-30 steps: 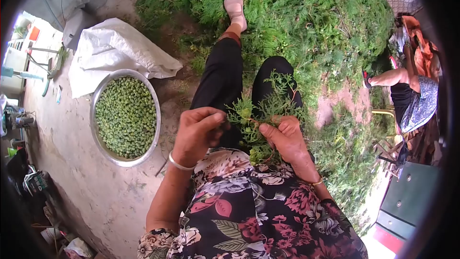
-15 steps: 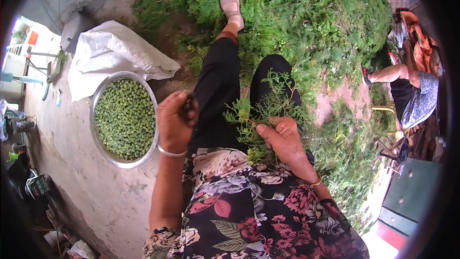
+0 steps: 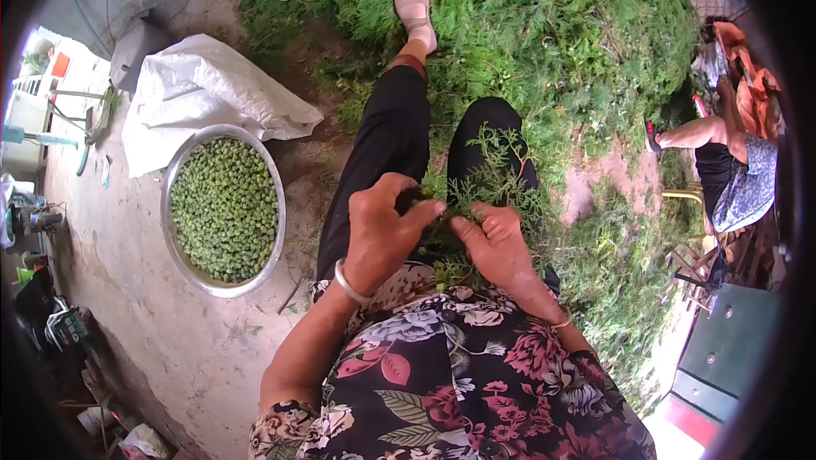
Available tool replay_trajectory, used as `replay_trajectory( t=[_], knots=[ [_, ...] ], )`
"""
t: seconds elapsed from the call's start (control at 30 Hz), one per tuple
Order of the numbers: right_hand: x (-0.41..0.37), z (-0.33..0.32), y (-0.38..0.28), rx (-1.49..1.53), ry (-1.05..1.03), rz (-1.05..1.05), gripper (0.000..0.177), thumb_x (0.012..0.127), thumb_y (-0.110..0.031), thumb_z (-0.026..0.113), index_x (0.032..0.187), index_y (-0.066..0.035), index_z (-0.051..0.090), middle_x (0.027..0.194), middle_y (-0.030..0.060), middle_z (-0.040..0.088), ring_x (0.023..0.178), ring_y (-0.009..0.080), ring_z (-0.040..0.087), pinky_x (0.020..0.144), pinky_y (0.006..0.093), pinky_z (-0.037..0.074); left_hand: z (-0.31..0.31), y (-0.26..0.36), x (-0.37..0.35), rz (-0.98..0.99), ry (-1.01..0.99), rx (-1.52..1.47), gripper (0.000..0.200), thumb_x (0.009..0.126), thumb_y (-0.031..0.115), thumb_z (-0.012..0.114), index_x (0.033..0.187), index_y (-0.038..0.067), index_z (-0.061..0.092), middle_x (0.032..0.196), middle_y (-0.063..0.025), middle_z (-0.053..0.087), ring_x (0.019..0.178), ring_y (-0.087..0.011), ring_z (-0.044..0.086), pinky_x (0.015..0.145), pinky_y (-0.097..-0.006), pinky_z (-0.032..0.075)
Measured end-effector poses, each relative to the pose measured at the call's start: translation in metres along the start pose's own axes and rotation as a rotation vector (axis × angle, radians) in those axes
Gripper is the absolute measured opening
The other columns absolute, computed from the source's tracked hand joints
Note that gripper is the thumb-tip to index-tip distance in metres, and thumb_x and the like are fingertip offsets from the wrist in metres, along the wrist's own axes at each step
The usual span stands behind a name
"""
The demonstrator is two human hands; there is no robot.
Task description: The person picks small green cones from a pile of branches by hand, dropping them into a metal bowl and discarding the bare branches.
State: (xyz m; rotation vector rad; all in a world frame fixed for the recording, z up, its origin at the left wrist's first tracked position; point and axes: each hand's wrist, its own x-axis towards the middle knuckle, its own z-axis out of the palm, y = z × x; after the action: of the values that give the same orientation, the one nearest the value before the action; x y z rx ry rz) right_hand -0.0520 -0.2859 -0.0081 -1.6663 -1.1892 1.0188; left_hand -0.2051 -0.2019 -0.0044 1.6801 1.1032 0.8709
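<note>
Over my lap, my right hand [image 3: 501, 247] holds a green conifer sprig [image 3: 501, 158], its stem pinched under the thumb. The feathery leaves rise above the knuckles and more hang below, near my blouse. My left hand [image 3: 387, 226], with a white bangle at the wrist, has come up close beside it. Its thumb points at the sprig and its fingers curl round in a pinch. What lies inside the left fingers is hidden. To the left, a metal basin [image 3: 167, 205] on the floor is filled with small green cones [image 3: 223, 209].
A white sack [image 3: 204, 86] lies behind the basin. Cut conifer branches [image 3: 544, 35] spread in a large heap ahead and to the right. Another person [image 3: 722, 141] sits at the far right. A green box [image 3: 722, 341] stands at the lower right.
My left hand has moved right, from near the basin's edge to the sprig. My right hand stays almost where it was, still holding the sprig.
</note>
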Motion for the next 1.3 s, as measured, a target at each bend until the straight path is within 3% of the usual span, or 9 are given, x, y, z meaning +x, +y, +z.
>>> replay_trajectory(
  t=[0.2, 0.27, 0.43, 0.53, 0.73, 0.83, 1.07, 1.13, 1.3],
  knots=[
    [-0.002, -0.001, -0.008, -0.017, 0.01, -0.01, 0.018, 0.086, -0.008, 0.063, 0.075, 0.003, 0.056, 0.053, 0.0052, 0.04, 0.051, 0.0094, 0.033, 0.044, 0.029, 0.03, 0.001, -0.01, 0.002, -0.071, -0.058, -0.199, 0.017, 0.075, 0.008, 0.071, 0.084, -0.004, 0.062, 0.064, -0.0004, 0.058, 0.052, -0.0082, 0.052, 0.048, -0.0226, 0.04],
    [0.0, -0.002, -0.009, -0.006, -0.02, 0.033, 0.018, 0.086, -0.009, 0.064, 0.076, 0.004, 0.056, 0.053, 0.0052, 0.039, 0.05, 0.0097, 0.034, 0.044, 0.0291, 0.03, -0.005, 0.001, 0.001, -0.567, -0.107, -0.779, 0.013, 0.078, 0.004, 0.067, 0.089, -0.001, 0.061, 0.061, 0.0028, 0.053, 0.048, -0.0058, 0.045, 0.041, -0.0205, 0.032],
    [-0.001, -0.01, -0.01, 0.287, -0.064, 0.127, 0.018, 0.087, -0.015, 0.066, 0.079, 0.001, 0.062, 0.054, -0.0028, 0.048, 0.046, 0.0051, 0.042, 0.042, 0.0226, 0.032, -0.026, -0.04, 0.012, -0.615, 0.149, -1.37, 0.017, 0.088, 0.016, 0.057, 0.096, 0.0, 0.057, 0.064, -0.0012, 0.046, 0.047, -0.0086, 0.037, 0.036, -0.0215, 0.031],
    [-0.004, -0.015, 0.006, 0.422, -0.032, 0.109, 0.019, 0.088, -0.016, 0.066, 0.078, 0.0, 0.063, 0.056, -0.0044, 0.05, 0.045, 0.0034, 0.043, 0.042, 0.0196, 0.033, -0.06, -0.053, 0.012, -0.445, -0.078, -1.509, 0.021, 0.085, 0.015, 0.057, 0.1, -0.001, 0.055, 0.07, -0.0054, 0.049, 0.052, -0.0099, 0.042, 0.037, -0.0222, 0.035],
    [0.001, -0.012, 0.003, 0.51, 0.025, 0.138, 0.019, 0.087, -0.015, 0.066, 0.076, 0.0, 0.063, 0.056, -0.0019, 0.052, 0.044, 0.0045, 0.044, 0.04, 0.0204, 0.033, -0.03, -0.029, -0.004, -0.419, -0.153, -1.032, 0.031, 0.076, 0.01, 0.063, 0.102, -0.006, 0.059, 0.085, -0.0173, 0.063, 0.059, -0.0126, 0.054, 0.043, -0.0224, 0.041],
    [0.001, -0.012, -0.003, 0.528, 0.012, 0.205, 0.018, 0.087, -0.015, 0.066, 0.076, 0.0, 0.064, 0.055, -0.0019, 0.052, 0.045, 0.005, 0.044, 0.04, 0.0205, 0.033, -0.015, -0.009, -0.001, -0.446, -0.252, -0.786, 0.023, 0.074, 0.006, 0.07, 0.094, -0.004, 0.062, 0.067, -0.0043, 0.06, 0.05, -0.0073, 0.047, 0.044, -0.0202, 0.034],
    [-0.002, -0.011, 0.002, 0.477, -0.012, 0.177, 0.017, 0.087, -0.015, 0.065, 0.077, 0.0, 0.065, 0.057, -0.002, 0.053, 0.045, 0.0064, 0.044, 0.04, 0.021, 0.033, -0.007, -0.012, 0.006, -0.113, -0.274, -0.336, 0.008, 0.083, 0.008, 0.062, 0.079, 0.001, 0.062, 0.061, 0.0005, 0.055, 0.052, -0.0019, 0.043, 0.044, -0.019, 0.03],
    [-0.006, -0.016, 0.004, 0.544, 0.013, 0.153, 0.016, 0.087, -0.013, 0.065, 0.079, 0.0, 0.066, 0.057, -0.0017, 0.054, 0.045, 0.0067, 0.045, 0.04, 0.0211, 0.034, -0.014, -0.016, 0.008, -0.433, -0.048, -0.666, 0.009, 0.086, 0.009, 0.058, 0.082, 0.001, 0.06, 0.061, -0.0004, 0.053, 0.052, -0.0036, 0.045, 0.042, -0.0194, 0.032],
    [-0.005, -0.016, -0.009, 0.644, 0.036, 0.2, 0.013, 0.087, -0.01, 0.064, 0.081, 0.001, 0.066, 0.059, 0.0002, 0.056, 0.046, 0.0078, 0.048, 0.042, 0.0222, 0.037, -0.042, -0.023, 0.003, -0.426, -0.072, -1.035, 0.014, 0.077, 0.008, 0.063, 0.087, -0.001, 0.059, 0.079, -0.0155, 0.062, 0.053, -0.0112, 0.051, 0.043, -0.0204, 0.04]
  ],
)
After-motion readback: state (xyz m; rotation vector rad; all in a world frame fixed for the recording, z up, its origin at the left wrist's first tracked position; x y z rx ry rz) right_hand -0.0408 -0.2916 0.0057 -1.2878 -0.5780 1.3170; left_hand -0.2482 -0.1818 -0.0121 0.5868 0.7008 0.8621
